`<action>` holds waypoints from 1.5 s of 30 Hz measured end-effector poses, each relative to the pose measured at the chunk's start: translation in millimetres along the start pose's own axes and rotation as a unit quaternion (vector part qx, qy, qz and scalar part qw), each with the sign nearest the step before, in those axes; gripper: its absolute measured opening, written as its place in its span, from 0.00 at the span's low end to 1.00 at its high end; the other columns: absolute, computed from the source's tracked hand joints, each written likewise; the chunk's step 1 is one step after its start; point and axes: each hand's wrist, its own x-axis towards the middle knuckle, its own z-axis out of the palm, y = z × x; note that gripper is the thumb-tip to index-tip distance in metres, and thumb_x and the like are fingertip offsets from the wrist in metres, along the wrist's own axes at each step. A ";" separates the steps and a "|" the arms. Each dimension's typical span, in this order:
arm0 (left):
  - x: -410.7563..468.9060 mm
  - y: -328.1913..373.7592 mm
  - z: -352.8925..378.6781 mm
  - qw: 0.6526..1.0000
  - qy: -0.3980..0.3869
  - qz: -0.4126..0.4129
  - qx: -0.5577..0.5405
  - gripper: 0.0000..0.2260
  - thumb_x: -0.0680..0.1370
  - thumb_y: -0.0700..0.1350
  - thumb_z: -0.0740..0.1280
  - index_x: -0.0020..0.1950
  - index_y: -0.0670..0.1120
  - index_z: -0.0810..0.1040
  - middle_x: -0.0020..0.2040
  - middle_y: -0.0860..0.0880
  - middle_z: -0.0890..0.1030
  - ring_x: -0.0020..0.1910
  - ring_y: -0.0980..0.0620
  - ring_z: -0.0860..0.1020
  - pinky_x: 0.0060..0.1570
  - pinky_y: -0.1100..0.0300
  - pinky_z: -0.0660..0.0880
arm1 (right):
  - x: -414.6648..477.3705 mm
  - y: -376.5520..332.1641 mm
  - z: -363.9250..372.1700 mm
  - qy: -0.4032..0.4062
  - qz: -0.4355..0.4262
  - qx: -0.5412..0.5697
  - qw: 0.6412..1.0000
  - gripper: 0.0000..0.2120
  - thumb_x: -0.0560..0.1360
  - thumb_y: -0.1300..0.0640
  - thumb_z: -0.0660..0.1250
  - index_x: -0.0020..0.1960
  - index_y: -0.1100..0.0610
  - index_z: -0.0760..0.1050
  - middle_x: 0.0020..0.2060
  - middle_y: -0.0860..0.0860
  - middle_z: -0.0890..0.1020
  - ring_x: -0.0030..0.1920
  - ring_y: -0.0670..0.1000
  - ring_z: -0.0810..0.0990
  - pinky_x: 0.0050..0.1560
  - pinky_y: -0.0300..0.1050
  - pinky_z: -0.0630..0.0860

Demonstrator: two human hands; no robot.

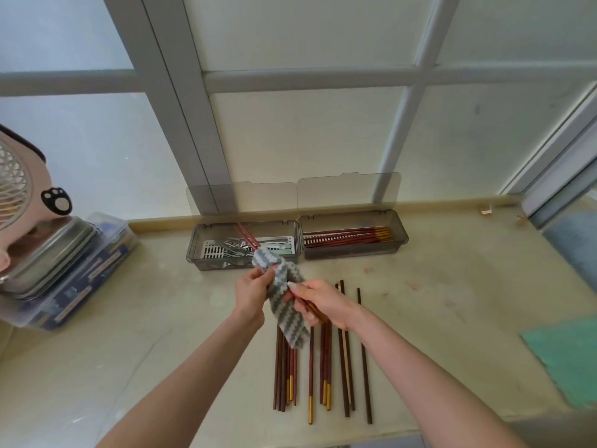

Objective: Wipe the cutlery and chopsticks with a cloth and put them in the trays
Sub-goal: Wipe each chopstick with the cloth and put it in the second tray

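My left hand (253,291) grips a grey-and-white striped cloth (284,299) wrapped around red chopsticks (248,238), whose far ends stick out over the left tray. My right hand (323,302) pinches the near end of those chopsticks just behind the cloth. Several brown and red chopsticks with gold tips (323,367) lie loose on the counter under my hands. The left tray (197,250) holds forks and spoons (239,247). The right tray (400,236) holds several red chopsticks (349,237).
Both trays have clear lids standing open against the window frame. A fan (19,189) sits on a steel tray and a plastic box (74,286) at the left. A green cloth (565,357) lies at the right edge of the counter.
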 end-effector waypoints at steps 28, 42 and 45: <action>13.6 7.2 -3.6 1.000 0.002 -0.016 -0.026 0.06 0.78 0.41 0.63 0.42 0.41 0.76 0.40 0.45 0.79 0.38 0.51 0.77 0.41 0.59 0.74 | 4.4 -4.2 -4.1 0.000 0.018 0.012 1.000 0.15 0.81 0.52 0.57 0.52 0.62 0.75 0.31 0.50 0.73 0.28 0.46 0.70 0.28 0.37 0.69; 9.8 7.2 7.1 0.998 0.000 0.058 -0.011 0.05 0.77 0.39 0.64 0.51 0.41 0.77 0.43 0.47 0.81 0.41 0.53 0.79 0.36 0.63 0.77 | 7.1 5.5 1.1 0.120 -0.015 0.060 0.991 0.10 0.79 0.66 0.59 0.42 0.64 0.76 0.28 0.53 0.72 0.24 0.46 0.71 0.25 0.37 0.69; -1.0 -7.8 14.1 0.997 -0.045 0.059 0.031 0.04 0.77 0.37 0.64 0.49 0.41 0.78 0.43 0.47 0.82 0.39 0.54 0.81 0.38 0.63 0.78 | 14.2 2.7 6.6 0.173 -0.022 0.038 0.984 0.11 0.79 0.64 0.62 0.38 0.62 0.75 0.28 0.53 0.74 0.22 0.45 0.71 0.22 0.36 0.68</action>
